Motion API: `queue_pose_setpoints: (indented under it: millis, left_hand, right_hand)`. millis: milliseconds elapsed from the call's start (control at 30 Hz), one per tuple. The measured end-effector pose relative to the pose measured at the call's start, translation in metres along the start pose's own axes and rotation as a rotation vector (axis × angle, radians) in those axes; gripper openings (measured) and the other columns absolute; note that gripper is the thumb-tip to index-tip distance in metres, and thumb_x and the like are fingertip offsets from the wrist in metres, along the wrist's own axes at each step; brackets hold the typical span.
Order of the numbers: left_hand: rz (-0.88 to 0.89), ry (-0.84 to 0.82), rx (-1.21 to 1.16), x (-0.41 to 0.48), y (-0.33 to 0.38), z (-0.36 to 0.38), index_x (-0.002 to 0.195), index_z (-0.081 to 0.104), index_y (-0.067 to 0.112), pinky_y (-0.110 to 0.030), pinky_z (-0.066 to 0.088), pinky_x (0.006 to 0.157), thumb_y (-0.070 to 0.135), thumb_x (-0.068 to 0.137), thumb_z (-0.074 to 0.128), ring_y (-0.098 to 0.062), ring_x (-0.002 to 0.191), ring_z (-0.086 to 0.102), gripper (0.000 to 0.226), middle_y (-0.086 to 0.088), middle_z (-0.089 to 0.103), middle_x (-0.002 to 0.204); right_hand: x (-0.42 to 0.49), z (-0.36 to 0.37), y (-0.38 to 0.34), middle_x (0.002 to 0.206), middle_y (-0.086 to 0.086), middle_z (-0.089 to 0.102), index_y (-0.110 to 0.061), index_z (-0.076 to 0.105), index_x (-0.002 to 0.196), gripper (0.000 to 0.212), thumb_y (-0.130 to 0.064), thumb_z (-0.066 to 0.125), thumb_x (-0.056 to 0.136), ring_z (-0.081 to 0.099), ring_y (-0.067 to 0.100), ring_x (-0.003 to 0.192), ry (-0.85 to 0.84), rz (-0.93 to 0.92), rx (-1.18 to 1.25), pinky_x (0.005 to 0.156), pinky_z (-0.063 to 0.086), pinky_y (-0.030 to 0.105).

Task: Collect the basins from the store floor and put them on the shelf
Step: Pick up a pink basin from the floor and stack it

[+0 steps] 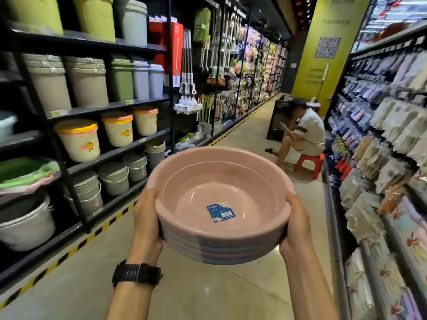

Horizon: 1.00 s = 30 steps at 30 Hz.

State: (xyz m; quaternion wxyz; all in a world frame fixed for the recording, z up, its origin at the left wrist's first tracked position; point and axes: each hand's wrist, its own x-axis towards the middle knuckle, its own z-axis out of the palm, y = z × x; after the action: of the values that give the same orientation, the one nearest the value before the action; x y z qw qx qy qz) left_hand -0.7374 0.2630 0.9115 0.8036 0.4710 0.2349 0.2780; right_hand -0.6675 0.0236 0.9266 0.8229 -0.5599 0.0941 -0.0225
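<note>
Basins (221,204), a nested stack with a pink one on top carrying a blue label (221,211), are held up in mid-aisle above the floor (208,292), between both hands. Left hand (147,225), a black watch (136,274) on its wrist, and right hand (294,227) press opposite sides, fingers curled closed around the rims. Black shelf (111,155) of lidded buckets stands left, and a person sits on a red stool (309,161) far right.

Both hands (147,218) (294,225) clasp opposite sides, arms extended.
</note>
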Motion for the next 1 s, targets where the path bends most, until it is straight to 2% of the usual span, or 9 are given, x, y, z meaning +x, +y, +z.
queue_pose_setpoints:
  millis: [100,233,367,467,567,633,700,833,1000]
  left_hand:
    - [0.052,0.131,-0.011,-0.005,0.007,-0.03,0.116,0.07,0.018,-0.044,0.053,0.081,0.027,0.083,0.055,-0.027,0.094,0.066,0.038,-0.016,0.071,0.115]
    - [0.12,0.316,-0.037,-0.017,0.024,-0.084,0.114,0.072,0.018,-0.041,0.055,0.078,0.025,0.084,0.054,-0.024,0.092,0.069,0.035,-0.012,0.073,0.112]
    - [0.167,0.533,-0.034,-0.035,0.052,-0.147,0.105,0.074,0.018,-0.038,0.054,0.071,0.031,0.076,0.059,-0.025,0.092,0.068,0.036,-0.006,0.075,0.104]
    - [0.209,0.685,-0.02,-0.048,0.08,-0.198,0.104,0.074,0.02,-0.035,0.055,0.064,0.029,0.082,0.059,-0.022,0.084,0.07,0.029,-0.006,0.076,0.101]
    - [0.247,0.797,-0.02,-0.061,0.106,-0.245,0.107,0.074,0.023,-0.043,0.056,0.073,0.036,0.082,0.06,-0.028,0.096,0.07,0.03,-0.005,0.076,0.104]
    - [0.284,0.871,-0.024,-0.07,0.123,-0.272,0.1,0.075,0.025,-0.034,0.053,0.06,0.042,0.081,0.064,-0.022,0.085,0.07,0.028,0.003,0.078,0.092]
    - [0.316,0.915,-0.024,-0.077,0.138,-0.298,0.091,0.075,0.027,-0.03,0.049,0.057,0.038,0.084,0.063,-0.017,0.076,0.067,0.017,0.008,0.077,0.083]
    - [0.333,0.937,-0.071,-0.089,0.16,-0.343,0.099,0.074,0.023,-0.034,0.05,0.067,0.031,0.082,0.063,-0.022,0.082,0.066,0.022,-0.001,0.075,0.094]
    - [0.406,0.961,-0.129,-0.09,0.173,-0.385,0.098,0.068,0.022,-0.035,0.048,0.067,0.026,0.089,0.055,-0.018,0.081,0.063,0.017,-0.003,0.07,0.098]
  right_hand:
    - [0.006,0.03,0.017,0.11,0.01,0.073,-0.016,0.07,0.115,0.034,-0.03,0.057,0.086,0.067,0.031,0.104,-0.116,0.066,-0.008,0.092,0.052,0.049]
    - [-0.001,0.081,0.051,0.109,0.009,0.072,-0.013,0.069,0.115,0.033,-0.026,0.056,0.088,0.066,0.026,0.097,-0.295,0.134,-0.027,0.087,0.053,0.043]
    - [-0.031,0.141,0.09,0.098,0.003,0.074,-0.014,0.069,0.115,0.031,-0.025,0.055,0.089,0.069,0.014,0.077,-0.461,0.222,-0.016,0.068,0.055,0.03]
    - [-0.068,0.188,0.12,0.107,0.008,0.073,-0.017,0.069,0.115,0.032,-0.028,0.055,0.089,0.068,0.021,0.088,-0.575,0.304,-0.04,0.075,0.055,0.035]
    - [-0.11,0.23,0.143,0.111,0.009,0.073,-0.019,0.069,0.118,0.034,-0.028,0.054,0.089,0.068,0.027,0.1,-0.67,0.339,-0.044,0.087,0.055,0.043]
    - [-0.139,0.255,0.154,0.11,0.007,0.073,-0.021,0.068,0.119,0.034,-0.028,0.054,0.089,0.068,0.027,0.102,-0.719,0.339,-0.041,0.087,0.055,0.043]
    - [-0.163,0.278,0.164,0.11,0.006,0.074,-0.022,0.069,0.118,0.034,-0.028,0.053,0.089,0.069,0.027,0.102,-0.762,0.326,-0.034,0.084,0.056,0.041]
    - [-0.205,0.315,0.18,0.106,0.004,0.074,-0.027,0.071,0.113,0.033,-0.03,0.055,0.085,0.07,0.027,0.099,-0.837,0.305,-0.044,0.08,0.057,0.042]
    - [-0.24,0.357,0.203,0.109,0.005,0.074,-0.03,0.069,0.116,0.041,-0.039,0.056,0.077,0.069,0.03,0.102,-0.935,0.354,-0.092,0.091,0.054,0.053]
